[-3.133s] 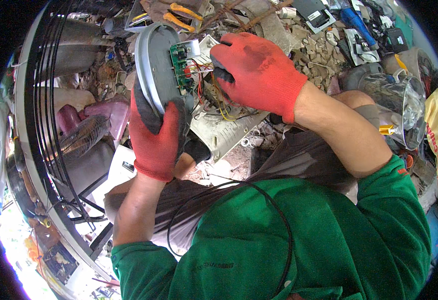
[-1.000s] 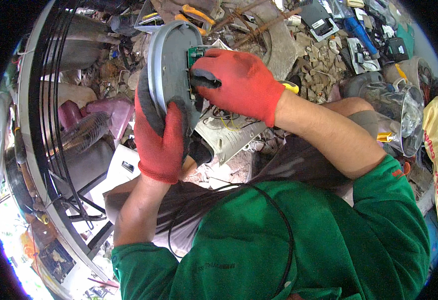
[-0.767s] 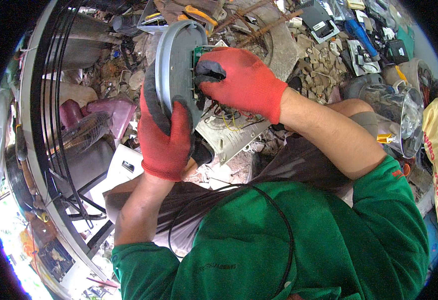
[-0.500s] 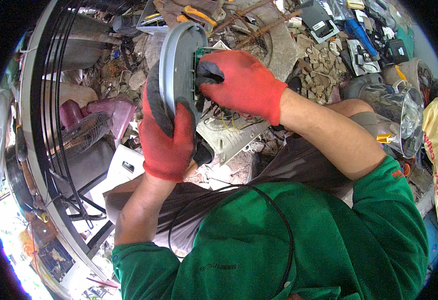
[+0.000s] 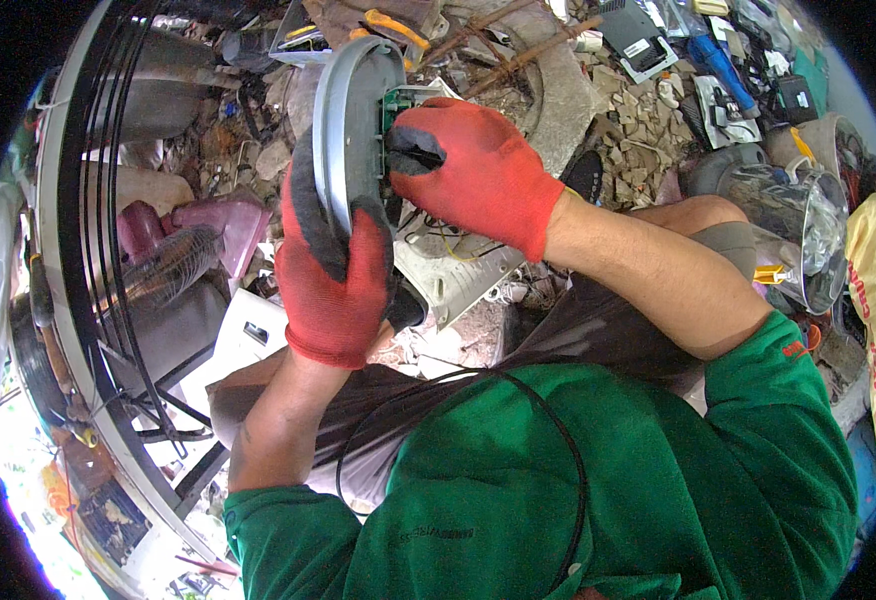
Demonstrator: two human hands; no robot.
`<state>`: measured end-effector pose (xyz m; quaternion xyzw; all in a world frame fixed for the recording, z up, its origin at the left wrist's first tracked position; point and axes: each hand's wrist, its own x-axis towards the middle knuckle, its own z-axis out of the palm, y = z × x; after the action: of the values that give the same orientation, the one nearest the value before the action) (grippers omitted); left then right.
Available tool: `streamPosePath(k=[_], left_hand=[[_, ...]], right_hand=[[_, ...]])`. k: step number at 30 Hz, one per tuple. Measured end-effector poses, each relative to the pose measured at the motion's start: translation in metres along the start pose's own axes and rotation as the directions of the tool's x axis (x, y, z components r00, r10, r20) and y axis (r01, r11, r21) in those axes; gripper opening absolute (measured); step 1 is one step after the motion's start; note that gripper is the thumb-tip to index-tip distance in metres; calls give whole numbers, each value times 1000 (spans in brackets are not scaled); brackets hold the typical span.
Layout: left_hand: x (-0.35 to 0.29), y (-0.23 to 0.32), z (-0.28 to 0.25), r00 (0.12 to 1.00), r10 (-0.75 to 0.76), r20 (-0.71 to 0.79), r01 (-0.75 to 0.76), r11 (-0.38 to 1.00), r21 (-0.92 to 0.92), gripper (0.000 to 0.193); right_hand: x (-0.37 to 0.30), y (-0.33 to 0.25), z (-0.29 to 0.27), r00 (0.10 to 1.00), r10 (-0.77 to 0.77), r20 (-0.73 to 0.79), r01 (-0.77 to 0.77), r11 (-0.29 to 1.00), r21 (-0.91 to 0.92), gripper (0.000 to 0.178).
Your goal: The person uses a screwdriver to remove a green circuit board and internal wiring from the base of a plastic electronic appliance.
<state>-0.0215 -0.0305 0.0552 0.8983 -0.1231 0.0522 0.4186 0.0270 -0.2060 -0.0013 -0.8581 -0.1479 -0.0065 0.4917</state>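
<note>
"Starting at nine o'clock, what is there?"

"Thin black bars (image 5: pixel 108 180) run up and down the far left. Then comes a purple plastic piece (image 5: pixel 223 228), between nine and ten, with a white box (image 5: pixel 233 350) below it, just under nine."

"What comes next?"

"The left hand (image 5: pixel 333 268), gloved in red and black, near ten. Its fingers are curled firmly around the lower edge of a grey lid (image 5: pixel 368 120), thumb on the inner face, the others behind."

"Where exactly is the lid?"

"At eleven o'clock, held up on edge. A green circuit board (image 5: pixel 395 103) shows at its right side, partly hidden. Orange handles (image 5: pixel 398 26) lie beyond, just before twelve. Near the centre, below the hands, is a cream plastic casing (image 5: pixel 455 282)."

"And after that?"

"The right hand (image 5: pixel 470 165), gloved alike, just past twelve. Its fingers are bent and close together beside the board; their tips are hidden, so I cannot tell what, if anything, they pinch."

"Further right?"

"Rubble (image 5: pixel 643 140) between one and two, a blue tube (image 5: pixel 720 72) near two, a see-through bucket (image 5: pixel 766 190) between two and three, and a pale yellow sack (image 5: pixel 870 320) at three."
</note>
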Motion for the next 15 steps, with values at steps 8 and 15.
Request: streamPosePath(k=[8, 15], left_hand=[[2, 4, -1, 996, 77, 38, -80, 993, 85, 59], [-1, -3, 0, 999, 44, -11, -43, 997, 61, 60]], right_hand=[[-4, -1, 1, 1000, -6, -23, 6, 1000, 9, 31], [0, 0, -1, 999, -46, 1, 46, 998, 43, 23]])
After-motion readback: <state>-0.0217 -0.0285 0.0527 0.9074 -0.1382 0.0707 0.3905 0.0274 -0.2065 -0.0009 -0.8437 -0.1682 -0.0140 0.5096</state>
